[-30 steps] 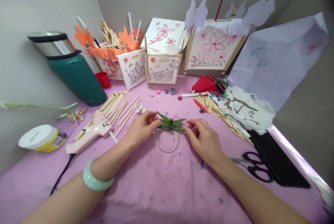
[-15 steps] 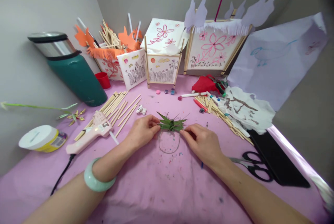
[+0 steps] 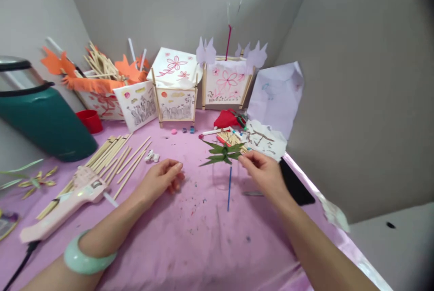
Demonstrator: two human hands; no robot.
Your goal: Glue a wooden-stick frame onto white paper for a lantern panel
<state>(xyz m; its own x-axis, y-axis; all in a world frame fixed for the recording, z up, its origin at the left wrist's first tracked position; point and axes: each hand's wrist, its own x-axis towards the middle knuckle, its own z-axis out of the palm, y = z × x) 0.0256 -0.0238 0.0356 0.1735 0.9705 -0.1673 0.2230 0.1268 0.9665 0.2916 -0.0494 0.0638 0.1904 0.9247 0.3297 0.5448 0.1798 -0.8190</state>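
A dragonfly of folded green leaves (image 3: 224, 152) is held up over the table's middle by my right hand (image 3: 267, 176), whose thumb and fingers pinch a right wing tip. Its pointed wings spread to both sides, and a faint clear loop shows below it. To the left, my left hand (image 3: 162, 179) is apart from the leaf dragonfly, with loosely curled fingers and nothing visible in it. Below the leaves a thin blue stick (image 3: 229, 191) lies on the pink cloth. Part of a scissor blade (image 3: 252, 193) shows beside my right hand.
On the left are a pink glue gun (image 3: 69, 207), bamboo sticks (image 3: 110, 155), a small white figure (image 3: 152, 156) and a green flask (image 3: 44, 121). Drawn-on paper lanterns (image 3: 178, 105) stand at the back. Crumpled paper (image 3: 266, 139) and a black flat object (image 3: 296, 185) lie on the right.
My left hand has let go of the leaf dragonfly and drawn away to the left. My right hand keeps hold of it and has raised it. The view has turned to the right.
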